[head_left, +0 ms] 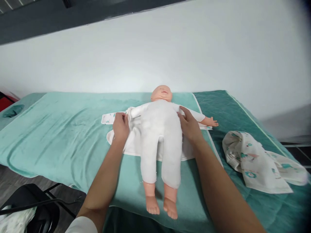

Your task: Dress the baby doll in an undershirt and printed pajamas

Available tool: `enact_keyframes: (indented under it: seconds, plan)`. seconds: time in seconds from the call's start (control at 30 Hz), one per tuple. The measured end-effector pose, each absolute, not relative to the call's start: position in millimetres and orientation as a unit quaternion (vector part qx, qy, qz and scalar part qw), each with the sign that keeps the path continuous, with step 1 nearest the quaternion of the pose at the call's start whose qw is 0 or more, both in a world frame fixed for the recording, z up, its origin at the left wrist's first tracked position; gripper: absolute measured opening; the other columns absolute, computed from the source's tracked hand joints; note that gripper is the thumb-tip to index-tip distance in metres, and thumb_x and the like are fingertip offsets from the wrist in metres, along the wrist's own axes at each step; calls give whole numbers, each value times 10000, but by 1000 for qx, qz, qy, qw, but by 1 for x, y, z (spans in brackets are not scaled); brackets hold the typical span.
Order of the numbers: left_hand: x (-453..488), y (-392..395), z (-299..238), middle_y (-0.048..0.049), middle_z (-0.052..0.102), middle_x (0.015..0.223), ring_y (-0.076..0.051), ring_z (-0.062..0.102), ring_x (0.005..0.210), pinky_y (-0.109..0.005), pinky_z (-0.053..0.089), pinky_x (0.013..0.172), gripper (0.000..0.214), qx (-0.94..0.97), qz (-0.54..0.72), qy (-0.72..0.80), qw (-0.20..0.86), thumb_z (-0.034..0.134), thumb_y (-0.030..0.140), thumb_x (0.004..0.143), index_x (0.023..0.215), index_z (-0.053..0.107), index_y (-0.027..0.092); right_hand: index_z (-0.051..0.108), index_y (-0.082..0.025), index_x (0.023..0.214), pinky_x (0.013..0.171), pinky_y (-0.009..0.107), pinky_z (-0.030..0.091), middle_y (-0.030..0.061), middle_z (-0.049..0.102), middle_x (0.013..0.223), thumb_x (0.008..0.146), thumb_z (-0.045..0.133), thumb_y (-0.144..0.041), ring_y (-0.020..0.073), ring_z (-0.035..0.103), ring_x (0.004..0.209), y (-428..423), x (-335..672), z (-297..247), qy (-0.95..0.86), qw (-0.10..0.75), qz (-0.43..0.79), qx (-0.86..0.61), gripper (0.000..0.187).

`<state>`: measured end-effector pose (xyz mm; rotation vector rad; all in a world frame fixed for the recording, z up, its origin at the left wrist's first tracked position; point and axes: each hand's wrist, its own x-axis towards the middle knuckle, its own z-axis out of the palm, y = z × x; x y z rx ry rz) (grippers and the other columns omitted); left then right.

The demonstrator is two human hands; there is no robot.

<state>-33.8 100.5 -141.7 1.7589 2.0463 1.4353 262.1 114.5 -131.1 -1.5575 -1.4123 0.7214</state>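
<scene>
Sheet [60,129] leaves room at left; doll [160,119] blocks the middle.

A person's bare left forearm [104,178], slim and tapering toward the wrist; a plain white sleeve [82,225] with a curved edge above it; the right forearm [218,174] likewise bare.

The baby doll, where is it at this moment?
In the head view, the baby doll lies face-up near the centre, on a spread white garment, between the left hand and the right hand.
</scene>
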Motion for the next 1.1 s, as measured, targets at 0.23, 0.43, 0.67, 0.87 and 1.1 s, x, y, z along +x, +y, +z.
enact_keyframes:
  seconds: [0.23, 0.43, 0.67, 0.87, 1.1]
  plan:
    - [-11, 99, -130, 3, 576, 829, -160, 552, 752, -290, 417, 734, 153, 557, 529, 618, 166, 445, 371, 1026, 985, 492, 231, 570, -286, 1429, 752, 375, 564, 12, 690, 918, 814, 693, -526, 204, 635, 789, 116, 254, -129, -498, 518, 446, -534, 671]
    - [7, 113, -94, 31, 510, 782, -133, 509, 714, -265, 390, 706, 110, 564, 523, 614, 181, 439, 302, 1033, 950, 451, 232, 426, -325, 1526, 1033, 446, 541, 70, 675, 1293, 825, 696, -581, 269, 645, 1206, 111, 243, -132, -521, 499, 518, -460, 794]
    - [22, 124, -57, 27, 547, 761, -135, 528, 704, -264, 389, 685, 96, 582, 487, 621, 197, 473, 228, 1010, 916, 484, 217, 156, -298, 1633, 1260, 507, 295, 118, 459, 1588, 840, 663, -652, 271, 324, 1549, 104, 236, -133, -610, 404, 544, -411, 1006]
    - [51, 92, -40, 26, 583, 703, -132, 562, 624, -268, 410, 635, 170, 626, 412, 608, 263, 516, 271, 987, 828, 497, 214, 91, -309, 1638, 1280, 525, 224, 125, 288, 1687, 844, 642, -679, 261, 153, 1607, 103, 238, -136, -604, 391, 550, -424, 1035]
    - [41, 36, -34, -32, 727, 1062, -139, 693, 787, -291, 536, 739, 150, 626, 438, 553, 331, 507, 346, 986, 939, 580, 223, 127, -303, 1635, 1258, 529, 282, 132, 368, 1644, 861, 633, -680, 278, 221, 1590, 104, 240, -138, -617, 396, 537, -417, 998]
